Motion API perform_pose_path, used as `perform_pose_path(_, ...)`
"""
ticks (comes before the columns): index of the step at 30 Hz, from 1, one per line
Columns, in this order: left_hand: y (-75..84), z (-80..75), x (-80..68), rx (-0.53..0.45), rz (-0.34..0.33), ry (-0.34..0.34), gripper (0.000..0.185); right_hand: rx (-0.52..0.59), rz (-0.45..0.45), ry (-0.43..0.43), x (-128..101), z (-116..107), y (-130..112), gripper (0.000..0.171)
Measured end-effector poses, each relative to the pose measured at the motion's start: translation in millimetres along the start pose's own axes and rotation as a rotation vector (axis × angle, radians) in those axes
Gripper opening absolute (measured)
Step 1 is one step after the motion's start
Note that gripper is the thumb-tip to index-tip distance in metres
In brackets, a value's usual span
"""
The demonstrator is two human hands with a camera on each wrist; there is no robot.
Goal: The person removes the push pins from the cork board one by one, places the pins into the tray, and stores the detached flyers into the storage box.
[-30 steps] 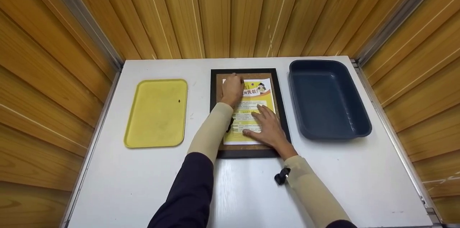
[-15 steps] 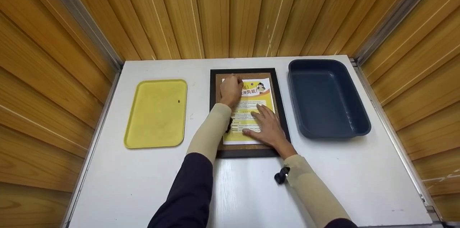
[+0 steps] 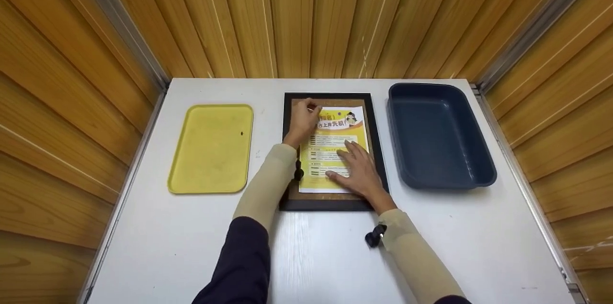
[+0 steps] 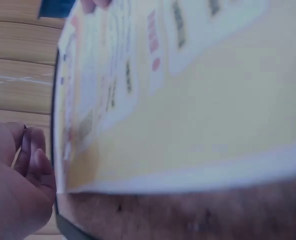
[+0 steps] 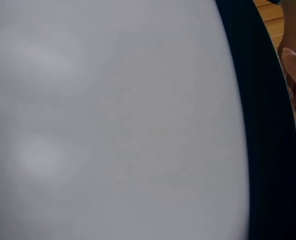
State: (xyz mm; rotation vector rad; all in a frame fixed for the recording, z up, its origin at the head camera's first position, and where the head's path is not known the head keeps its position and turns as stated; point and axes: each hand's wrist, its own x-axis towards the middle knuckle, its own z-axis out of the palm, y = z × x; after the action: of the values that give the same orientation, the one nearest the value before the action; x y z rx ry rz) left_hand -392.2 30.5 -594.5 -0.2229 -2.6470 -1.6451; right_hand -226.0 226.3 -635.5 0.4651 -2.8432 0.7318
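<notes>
A yellow-and-white printed sheet (image 3: 330,182) lies on a cork board (image 3: 345,102) with a black frame (image 3: 330,205). At the sheet's upper left corner is my left hand (image 3: 302,119), fingers curled, thumb and forefinger meeting. Between those tips the left wrist view has a tiny dark thing (image 4: 25,127), too small to name surely. My right hand (image 3: 359,170) rests spread over the lower right of the sheet, pressing it to the board. Near the sheet's top shows a small purple dot (image 3: 339,113), perhaps a pushpin head. The sheet's upper left corner is hidden by my left hand.
A yellow tray (image 3: 210,151) with a small dark spot (image 3: 242,133) lies left of the board on the white table (image 3: 311,256). To the right stands a deep dark-blue bin (image 3: 436,141). Wood-patterned walls (image 3: 287,21) enclose the back and sides.
My left hand has shifted slightly left and its wrist has turned, uncovering more of the printed heading. My right hand stays in place; the whole head view has shifted a little.
</notes>
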Motion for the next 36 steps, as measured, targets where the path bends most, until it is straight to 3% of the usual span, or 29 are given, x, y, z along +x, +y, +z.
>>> perform_pose_path(8,6.5,-44.0,-12.7,0.059,0.092,-0.013,0.02,-0.016,0.002,0.017,5.5,-2.0,1.4,0.085)
perform_pose_path(16,-16.7,-97.1,-33.3,0.09,0.116,0.051,0.014,0.002,-0.012,-0.002,3.3,0.3,0.5,0.086)
perform_pose_path(22,-33.5,-129.8,-43.0,0.097,0.08,0.125,0.013,-0.01,-0.006,-0.005,2.2,-0.3,1.0,0.086)
perform_pose_path(29,-53.2,-158.2,-53.2,0.103,-0.01,0.211,0.012,-0.013,-0.007,-0.001,3.8,-1.1,1.1,0.085)
perform_pose_path(36,-73.1,-171.0,-63.1,0.167,-0.093,0.187,0.015,-0.008,0.003,-0.01,-0.9,0.5,-0.5,0.084)
